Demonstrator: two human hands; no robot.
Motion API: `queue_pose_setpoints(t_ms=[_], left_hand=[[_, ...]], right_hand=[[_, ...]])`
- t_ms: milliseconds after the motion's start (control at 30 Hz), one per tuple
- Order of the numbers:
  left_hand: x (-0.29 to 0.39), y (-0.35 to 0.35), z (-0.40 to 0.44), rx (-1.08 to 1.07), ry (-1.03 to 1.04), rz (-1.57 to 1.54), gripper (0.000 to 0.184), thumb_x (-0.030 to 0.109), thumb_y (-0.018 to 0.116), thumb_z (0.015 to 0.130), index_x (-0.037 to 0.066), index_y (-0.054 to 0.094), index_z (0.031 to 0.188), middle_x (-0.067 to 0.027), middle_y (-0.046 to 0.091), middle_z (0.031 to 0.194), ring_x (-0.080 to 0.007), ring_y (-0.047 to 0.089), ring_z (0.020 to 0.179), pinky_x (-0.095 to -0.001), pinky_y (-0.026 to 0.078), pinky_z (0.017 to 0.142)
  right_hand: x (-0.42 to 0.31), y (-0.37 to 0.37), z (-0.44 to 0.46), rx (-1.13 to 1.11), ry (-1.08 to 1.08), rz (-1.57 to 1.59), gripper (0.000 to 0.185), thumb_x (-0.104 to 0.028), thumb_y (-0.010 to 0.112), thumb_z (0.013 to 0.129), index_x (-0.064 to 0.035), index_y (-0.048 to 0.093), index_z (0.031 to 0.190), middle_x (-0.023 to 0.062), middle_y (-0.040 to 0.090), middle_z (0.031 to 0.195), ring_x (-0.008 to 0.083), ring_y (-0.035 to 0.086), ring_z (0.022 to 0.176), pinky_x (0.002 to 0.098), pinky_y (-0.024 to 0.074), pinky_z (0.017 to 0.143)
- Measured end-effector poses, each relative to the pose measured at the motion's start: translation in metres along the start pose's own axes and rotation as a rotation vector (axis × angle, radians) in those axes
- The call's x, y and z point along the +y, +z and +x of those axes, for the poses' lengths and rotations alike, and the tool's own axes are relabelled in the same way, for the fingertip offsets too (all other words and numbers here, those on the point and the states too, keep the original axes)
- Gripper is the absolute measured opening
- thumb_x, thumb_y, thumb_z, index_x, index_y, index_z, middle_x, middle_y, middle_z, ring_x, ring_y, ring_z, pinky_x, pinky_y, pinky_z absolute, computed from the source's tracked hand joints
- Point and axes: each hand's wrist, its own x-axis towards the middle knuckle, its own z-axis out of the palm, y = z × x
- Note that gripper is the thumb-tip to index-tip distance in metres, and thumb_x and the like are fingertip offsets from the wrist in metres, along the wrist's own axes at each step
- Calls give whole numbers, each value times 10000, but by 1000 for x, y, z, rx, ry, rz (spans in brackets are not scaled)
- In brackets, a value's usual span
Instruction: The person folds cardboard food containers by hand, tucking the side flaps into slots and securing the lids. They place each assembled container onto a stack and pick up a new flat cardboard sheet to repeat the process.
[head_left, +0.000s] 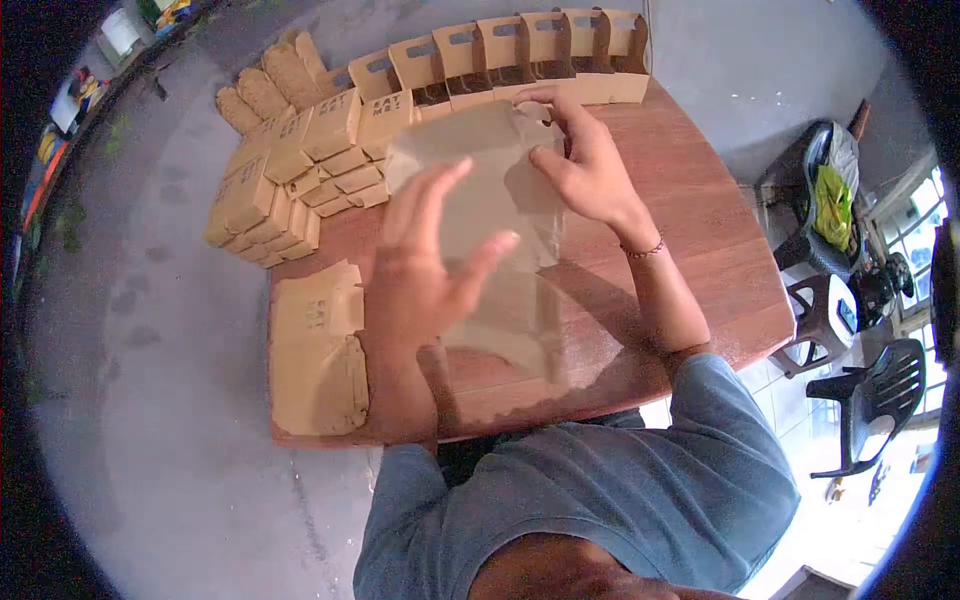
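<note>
A brown, flat cardboard or paper piece (pixel 480 190), smeared by motion, is held up over the table in front of me. My right hand (pixel 590 165) grips its upper right edge between thumb and fingers. My left hand (pixel 425 260) is blurred, its thumb and fingers spread apart in front of the piece's left side. Whether that hand touches the piece I cannot tell. Flat unfolded cartons (pixel 318 370) with "EAT ME" printing lie in a stack at the table's near left corner, beside my left forearm.
Folded boxes (pixel 335 125) with printing are piled at the table's (pixel 690 220) far left. A row of open cardboard carriers with handles (pixel 462 60) lines the back edge. Rounded brown packs (pixel 262 95) stand behind the boxes. Chairs (pixel 875 400) and a stool (pixel 825 315) are at right.
</note>
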Motion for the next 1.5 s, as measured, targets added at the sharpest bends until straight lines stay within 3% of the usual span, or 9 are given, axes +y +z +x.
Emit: queue_pose_setpoints(t_ms=[200,333,433,633,700,900,1200,1300,1500], left_hand=[[8,36,-1,-54,94,23,772,322,776,782,-25,411,1368,-231,490,1348,-427,511,1201,-461,430,1023],[-13,39,3,-46,133,131,542,167,702,824,-34,504,1287,-214,542,1303,-394,547,1166,-450,453,984],[-13,28,2,-57,81,128,375,59,638,825,-7,592,1191,-194,626,1161,-368,614,1042,-445,497,883],[-19,10,3,-79,-213,-38,259,122,562,922,28,600,1159,-215,661,926,-421,643,859,-476,511,736],[-21,6,3,-81,-204,-83,249,167,542,953,26,594,1151,-222,658,895,-433,640,832,-485,505,724],[-28,3,0,-108,-187,-67,280,253,517,982,35,565,1150,-243,647,876,-438,635,833,-489,485,701],[-27,-11,-4,-189,-210,-143,305,260,532,974,22,544,1164,-242,632,802,-414,651,791,-473,487,686],[-27,-12,-3,-182,-207,-194,311,269,532,973,27,545,1167,-233,634,783,-413,654,782,-472,488,679],[-24,-12,-3,-161,-254,-209,265,275,521,982,42,555,1103,-205,654,822,-402,660,808,-446,493,682]], right_hand=[[-18,10,-8,122,37,-103,523,-32,552,768,-35,476,1285,225,650,1038,309,679,834,358,550,707],[-13,17,-6,147,-138,-87,557,-68,594,797,-47,450,1335,231,636,1068,305,689,839,356,560,691],[-29,17,-10,58,86,98,622,-175,687,828,-60,435,1384,217,629,1109,307,687,856,360,559,710],[-27,13,-7,-23,-63,-154,646,-335,768,812,-37,528,1332,200,628,1177,320,657,1014,399,534,850],[-16,14,-6,-15,-207,-311,485,-194,736,840,-22,594,1270,162,623,1264,317,618,1125,405,482,977],[-12,22,-5,-107,-285,-172,392,-141,689,871,2,621,1230,144,593,1330,341,508,1295,407,390,1088],[-22,20,-8,-113,101,130,501,-115,681,887,11,520,1344,160,619,1281,243,541,1243,384,370,1100],[-20,21,-11,-56,43,176,532,-229,757,823,-12,592,1279,173,663,1185,236,623,1118,355,475,968],[-20,17,-9,-98,-262,0,501,-195,757,807,-17,616,1254,171,653,1212,297,638,1110,381,488,963]])
